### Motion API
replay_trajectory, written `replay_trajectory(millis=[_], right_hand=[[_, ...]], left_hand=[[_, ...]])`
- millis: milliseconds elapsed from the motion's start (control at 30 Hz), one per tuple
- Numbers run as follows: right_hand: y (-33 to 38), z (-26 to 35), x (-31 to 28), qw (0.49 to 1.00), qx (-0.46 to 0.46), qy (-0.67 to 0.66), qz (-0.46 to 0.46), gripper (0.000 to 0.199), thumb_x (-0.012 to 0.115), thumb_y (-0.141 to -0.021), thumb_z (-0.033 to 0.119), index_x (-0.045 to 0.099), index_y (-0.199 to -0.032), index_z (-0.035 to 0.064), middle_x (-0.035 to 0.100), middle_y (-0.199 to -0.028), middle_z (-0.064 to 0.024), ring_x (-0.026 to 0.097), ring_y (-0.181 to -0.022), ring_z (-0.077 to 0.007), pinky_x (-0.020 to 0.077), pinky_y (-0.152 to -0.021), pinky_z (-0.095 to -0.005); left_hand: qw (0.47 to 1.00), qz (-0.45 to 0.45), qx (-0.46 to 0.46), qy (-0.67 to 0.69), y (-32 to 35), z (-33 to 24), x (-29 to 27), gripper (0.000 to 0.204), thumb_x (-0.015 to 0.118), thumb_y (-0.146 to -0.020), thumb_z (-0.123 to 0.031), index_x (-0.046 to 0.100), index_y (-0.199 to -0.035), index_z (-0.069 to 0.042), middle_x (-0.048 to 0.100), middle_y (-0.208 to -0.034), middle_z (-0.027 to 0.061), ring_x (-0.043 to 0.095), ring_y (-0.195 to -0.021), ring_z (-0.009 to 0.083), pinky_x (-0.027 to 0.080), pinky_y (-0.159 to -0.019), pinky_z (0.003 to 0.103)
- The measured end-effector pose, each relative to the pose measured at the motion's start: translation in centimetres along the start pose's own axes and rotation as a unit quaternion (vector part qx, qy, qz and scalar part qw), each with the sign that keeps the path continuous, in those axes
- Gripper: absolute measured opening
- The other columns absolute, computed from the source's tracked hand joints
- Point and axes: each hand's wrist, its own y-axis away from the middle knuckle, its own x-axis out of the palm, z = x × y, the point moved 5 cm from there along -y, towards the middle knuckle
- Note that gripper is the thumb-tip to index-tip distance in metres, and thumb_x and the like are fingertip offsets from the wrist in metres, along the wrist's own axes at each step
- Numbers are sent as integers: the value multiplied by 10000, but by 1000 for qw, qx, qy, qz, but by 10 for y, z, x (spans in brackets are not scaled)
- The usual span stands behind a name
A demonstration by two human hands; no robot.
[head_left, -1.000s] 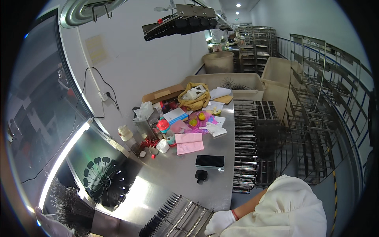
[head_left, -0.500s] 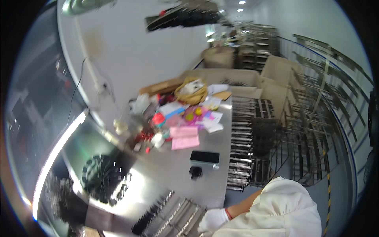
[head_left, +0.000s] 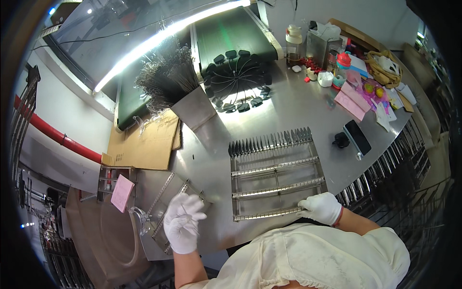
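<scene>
A metal rack (head_left: 278,185) with several slotted crossbars lies on the steel table in front of me. Dark, pointed blade-like pieces (head_left: 270,142) stand in a row along its far bar. My right hand (head_left: 321,208), in a white glove, is closed on the rack's near right corner. To the left, my white-gloved left hand (head_left: 184,222) is raised over a second slotted metal frame (head_left: 162,196). Its fingers look bent but are smeared, so whether they hold anything is unclear.
Beyond the rack, dark paddle-ended pieces (head_left: 236,79) fan out in a ring near a green conveyor belt (head_left: 231,36). A metal bin (head_left: 195,108) holds thin wire-like stems. Cardboard (head_left: 144,142) lies left; a phone (head_left: 357,137), bottles and pink paper (head_left: 353,100) lie right.
My view has swung left and down, bringing my left hand and the whole rack into sight. My right hand is at the rack's near right side in both frames.
</scene>
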Motion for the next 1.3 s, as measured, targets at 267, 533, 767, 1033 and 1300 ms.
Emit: replay_trajectory(millis=[267,533,767,1033,1300], right_hand=[[21,-2,-3,1000,1,12,3,328,701,-904,464,718,-929,138,677,-709,-73,686,-645,-289,536,-570,-415],[33,-2,-8,999,-14,20,23,313,766,-857,413,739,-967,121,674,-702,-64,676,-631,-274,530,-568,-395],[43,-4,-9,1000,-23,14,-2,296,808,-801,376,743,-917,112,671,-691,-63,670,-615,-273,523,-552,-391],[48,-6,-12,1000,-16,4,14,295,831,-774,353,736,-912,110,653,-675,-70,650,-593,-281,503,-529,-402],[51,-8,-18,1000,-20,2,-3,326,835,-772,385,724,-925,120,648,-666,-68,652,-593,-278,501,-526,-401]], left_hand=[[915,-145,194,-321,-53,-28,-12,379,478,-1117,-321,621,-1110,30,686,-797,148,653,-584,169,540,-544,257],[926,-100,-10,-365,-107,62,-59,273,576,-1081,-270,668,-1092,-13,655,-812,56,661,-647,123,537,-544,245],[941,-83,-11,-328,-142,57,-56,296,540,-1090,-250,656,-1047,19,675,-852,99,712,-699,182,587,-568,288],[932,-84,-45,-350,-178,65,-61,305,505,-1095,-229,632,-1035,41,680,-834,132,705,-649,214,600,-569,319],[931,-65,-97,-346,-212,83,-73,284,490,-1089,-214,619,-1033,33,673,-840,129,703,-662,229,585,-551,322]])
